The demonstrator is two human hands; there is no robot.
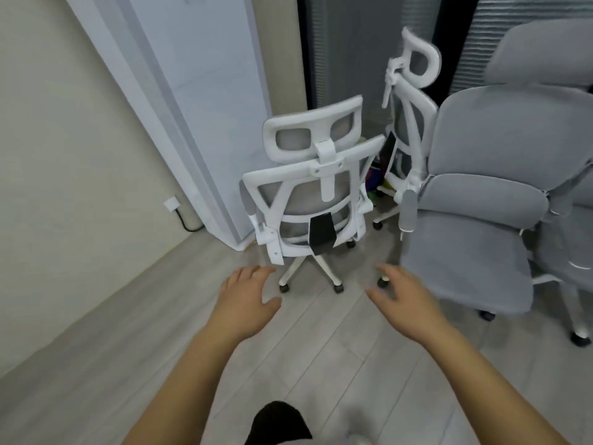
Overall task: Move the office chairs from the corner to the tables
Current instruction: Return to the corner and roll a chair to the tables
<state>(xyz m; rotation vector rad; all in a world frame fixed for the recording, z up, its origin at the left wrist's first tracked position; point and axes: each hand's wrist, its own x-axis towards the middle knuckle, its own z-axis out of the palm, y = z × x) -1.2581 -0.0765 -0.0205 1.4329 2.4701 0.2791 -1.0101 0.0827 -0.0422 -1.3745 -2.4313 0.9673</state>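
A white-framed mesh office chair (308, 184) stands in the corner with its back toward me. A second white mesh chair (414, 101) stands behind it to the right, turned sideways. A grey padded chair (475, 213) stands at the right, and another grey chair (571, 239) shows at the right edge. My left hand (247, 300) and my right hand (404, 300) reach forward over the floor, fingers relaxed, holding nothing, short of the nearest chair's back.
A beige wall (64, 155) runs along the left with a socket and black cable (176, 210). A tall white panel (205, 107) leans in the corner. Dark window blinds (353, 59) lie behind the chairs. Grey plank floor (321, 364) spreads in front.
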